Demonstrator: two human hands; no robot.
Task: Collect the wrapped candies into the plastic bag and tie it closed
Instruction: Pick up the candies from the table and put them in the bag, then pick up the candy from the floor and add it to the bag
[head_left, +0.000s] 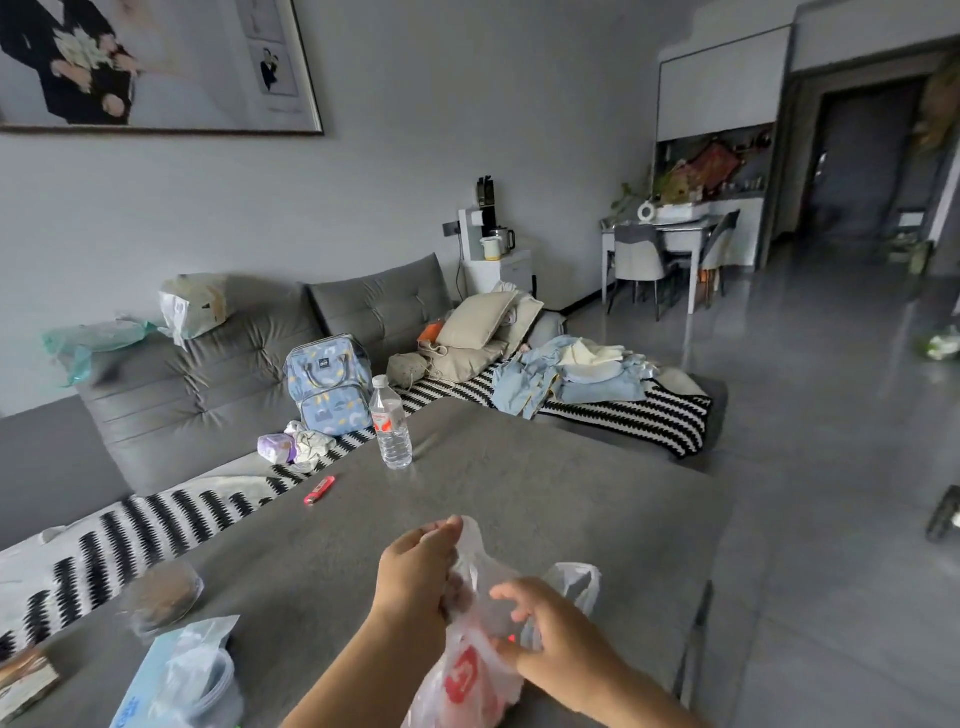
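A white plastic bag (467, 680) with a red logo sits at the near edge of the grey table (519, 493). My left hand (415, 566) pinches one of the bag's handles and holds it up. My right hand (550, 634) grips the bag's other side near its mouth; a second handle (576, 582) sticks up behind it. A small red spot shows between my right fingers. I see no loose candies on the table; the bag's contents are hidden.
A water bottle (390, 423) and a red lighter (319, 490) stand farther back on the table. A tissue pack under clear plastic (176, 680) and a round container (163, 597) lie at near left. A grey sofa with a blue backpack (327, 384) is behind.
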